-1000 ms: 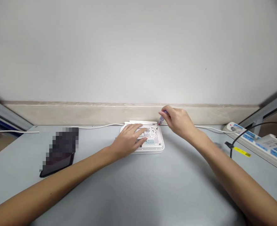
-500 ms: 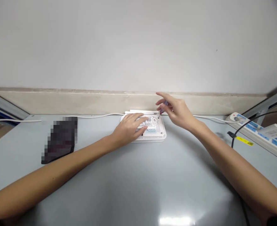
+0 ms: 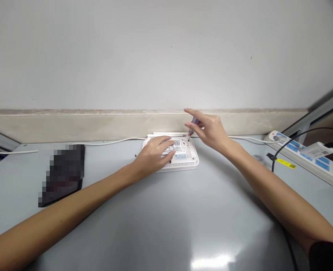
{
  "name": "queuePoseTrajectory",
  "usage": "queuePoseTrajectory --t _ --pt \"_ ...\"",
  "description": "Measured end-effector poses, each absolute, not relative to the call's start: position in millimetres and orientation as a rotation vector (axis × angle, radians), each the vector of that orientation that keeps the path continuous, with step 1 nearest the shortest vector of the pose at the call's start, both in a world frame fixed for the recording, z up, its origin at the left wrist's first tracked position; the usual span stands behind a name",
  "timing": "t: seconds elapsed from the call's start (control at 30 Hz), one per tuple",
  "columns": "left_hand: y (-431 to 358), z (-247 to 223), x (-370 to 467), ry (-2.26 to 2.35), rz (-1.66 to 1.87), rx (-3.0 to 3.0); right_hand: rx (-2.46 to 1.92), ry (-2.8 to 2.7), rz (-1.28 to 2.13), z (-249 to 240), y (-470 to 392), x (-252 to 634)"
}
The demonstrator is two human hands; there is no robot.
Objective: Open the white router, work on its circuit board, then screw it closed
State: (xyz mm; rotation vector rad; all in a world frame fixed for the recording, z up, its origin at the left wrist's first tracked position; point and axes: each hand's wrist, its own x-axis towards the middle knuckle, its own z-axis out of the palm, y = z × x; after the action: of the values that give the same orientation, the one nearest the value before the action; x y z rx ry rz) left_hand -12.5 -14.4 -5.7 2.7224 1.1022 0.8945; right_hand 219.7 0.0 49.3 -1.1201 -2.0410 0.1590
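Observation:
A white router (image 3: 187, 161) lies on the table with its vented, labelled side up, close to the wall. My left hand (image 3: 155, 151) rests on its left part with fingers spread, covering that end. In my right hand (image 3: 213, 130) is a small screwdriver (image 3: 194, 122), its handle bluish and see-through with red near the shaft. I hold it between thumb and fingers, the index finger stretched out. The tip points down at the router's back right corner, where a small dark hole or screw shows. Thin white antennas (image 3: 166, 134) lie along the router's back edge.
On the right stands a white power strip (image 3: 310, 153) with blue sockets, a white adapter and a black cable (image 3: 273, 165) with a yellow tag. A blurred-out dark object (image 3: 63, 173) lies left. White cable (image 3: 112, 142) runs along the wall. A tiny dark piece (image 3: 135, 155) sits beside my left hand.
The view has shifted slightly, moving the table things a little left in the picture. My right hand still holds the screwdriver at the same corner; its fingers have shifted slightly around the handle.

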Motion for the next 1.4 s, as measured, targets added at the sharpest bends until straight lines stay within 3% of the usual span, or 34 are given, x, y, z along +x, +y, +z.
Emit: queuePoseTrajectory --t 0.2,0.53,0.7,1.23,1.4 --pt "-10 -7 -13 0.996 0.946 2.772 -1.107 -2.133 0.381 64 -7 232" --pt "-13 -6 -15 1.028 0.908 2.848 -1.125 -1.984 0.246 41 -1 229" --pt "-13 -6 -16 1.037 0.893 2.843 -1.011 -2.062 0.464 45 -5 231" --pt "-13 -7 -16 1.015 0.896 2.853 -0.898 -1.933 0.019 37 -2 222" --pt "-14 -6 -15 1.077 0.843 2.822 -0.873 -1.901 0.065 37 -1 222"
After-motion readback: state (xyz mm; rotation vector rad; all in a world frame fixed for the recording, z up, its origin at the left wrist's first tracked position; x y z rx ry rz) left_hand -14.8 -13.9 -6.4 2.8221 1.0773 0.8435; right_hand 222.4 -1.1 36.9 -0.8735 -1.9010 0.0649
